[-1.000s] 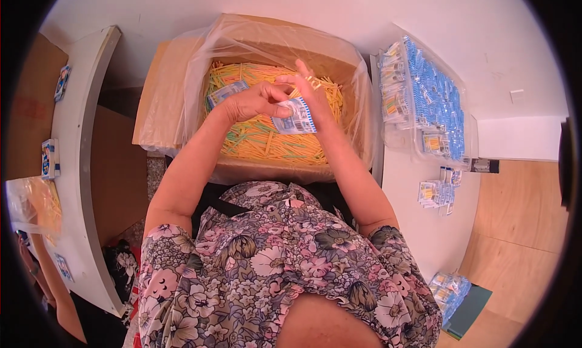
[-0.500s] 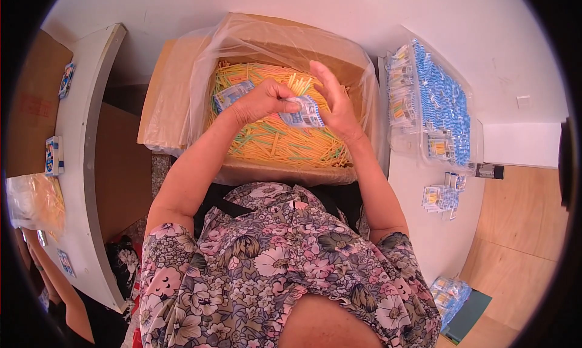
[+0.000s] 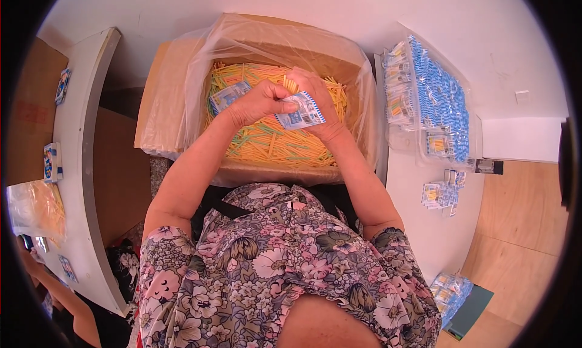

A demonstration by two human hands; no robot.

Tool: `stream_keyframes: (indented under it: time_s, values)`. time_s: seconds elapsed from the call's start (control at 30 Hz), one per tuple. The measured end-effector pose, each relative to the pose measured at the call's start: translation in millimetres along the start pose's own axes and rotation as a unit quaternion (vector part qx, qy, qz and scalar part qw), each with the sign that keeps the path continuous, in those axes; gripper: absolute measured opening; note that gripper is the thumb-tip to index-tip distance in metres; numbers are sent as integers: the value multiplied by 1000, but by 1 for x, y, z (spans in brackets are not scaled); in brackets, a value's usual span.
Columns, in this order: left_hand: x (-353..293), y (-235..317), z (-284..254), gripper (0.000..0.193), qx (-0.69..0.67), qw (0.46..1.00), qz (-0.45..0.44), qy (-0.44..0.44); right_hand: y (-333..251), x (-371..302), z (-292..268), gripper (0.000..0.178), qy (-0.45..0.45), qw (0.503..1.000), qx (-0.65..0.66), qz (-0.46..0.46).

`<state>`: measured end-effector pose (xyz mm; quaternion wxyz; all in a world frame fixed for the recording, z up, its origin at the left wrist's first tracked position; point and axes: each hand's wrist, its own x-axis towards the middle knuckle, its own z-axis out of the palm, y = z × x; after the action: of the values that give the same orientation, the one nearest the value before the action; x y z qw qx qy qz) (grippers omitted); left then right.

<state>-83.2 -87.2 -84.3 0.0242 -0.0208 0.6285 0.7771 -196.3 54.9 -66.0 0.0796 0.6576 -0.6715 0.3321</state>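
Observation:
A small clear-and-blue printed packet [image 3: 300, 112] is pinched between the thumb and fingers of my left hand [image 3: 265, 101]. Several thin yellow sticks [image 3: 290, 84] stand up just above the packet; whether they are inside it I cannot tell. Behind and to the right of the packet is my right hand [image 3: 315, 87], blurred, its fingers curving toward the sticks and partly hidden. Below both hands, loose yellow, orange and green thin sticks [image 3: 267, 145] fill a cardboard box [image 3: 273, 175] lined with clear plastic. Another packet [image 3: 229, 96] lies on the sticks, left of my left hand.
A clear plastic bin [image 3: 476, 145] packed with filled packets stands on the right-hand white table [image 3: 409, 227]. Small packets [image 3: 439, 195] lie before it, more packets [image 3: 448, 296] farther down. At left, another white table [image 3: 76, 221] holds a bag of sticks [image 3: 39, 208] beside another person's arm [image 3: 70, 296].
My right hand has moved left and inward, from spread fingers beside the packet to behind it by the sticks. The packet now lies flatter toward me in my left hand.

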Motion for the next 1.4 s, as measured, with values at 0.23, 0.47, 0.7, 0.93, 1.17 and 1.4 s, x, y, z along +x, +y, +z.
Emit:
stream_keyframes:
  time_s: [0.23,0.47,0.7,0.93,1.17,1.4]
  values:
    - [4,0,-4,14,49,999,1,21,7,-12,-19,39,-30,863,377,333]
    - [9,-21,1,7,100,991,84,-23,-4,9,11,29,2,950,114,290]
    - [10,-22,-6,13,113,992,51,-32,1,2,-8,23,153,906,177,352]
    - [7,-17,-7,11,10,995,27,97,-13,-66,-42,19,-113,950,58,286]
    - [8,-12,-4,13,11,995,35,93,-5,-58,-53,22,-80,921,185,334]
    - [9,-9,0,11,4,998,34,55,-8,-1,-63,23,67,781,453,425]
